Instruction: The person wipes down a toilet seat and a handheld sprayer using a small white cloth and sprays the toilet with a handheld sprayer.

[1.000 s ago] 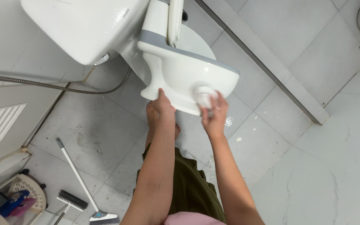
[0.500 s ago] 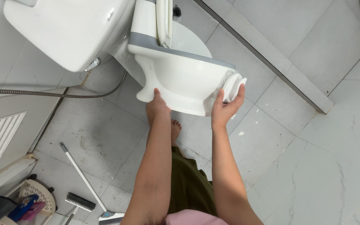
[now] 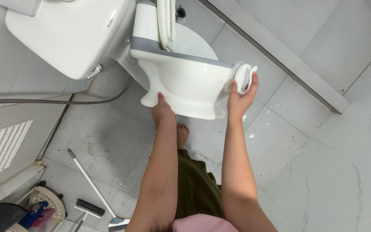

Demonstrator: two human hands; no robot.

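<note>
Right hand (image 3: 239, 99): mine, clenched around the white round scrub brush (image 3: 242, 78).
Scrub brush: bristles pressed against the right outer side of the toilet bowl (image 3: 185, 81), just under the rim.
Left hand (image 3: 162, 109): mine, flat and unclenched, resting on the bowl's near lower edge.
Toilet tank (image 3: 69, 34): far left.
Floor brushes (image 3: 92, 193): near left, on the tiles.

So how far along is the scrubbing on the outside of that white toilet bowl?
Nothing visibly marks cleaned areas. In hand: the right hand presses a round white scrub brush to the white ceramic toilet bowl by the rim; the left hand braces the base. Left: cannot tell; the bowl's far side is hidden.
</note>
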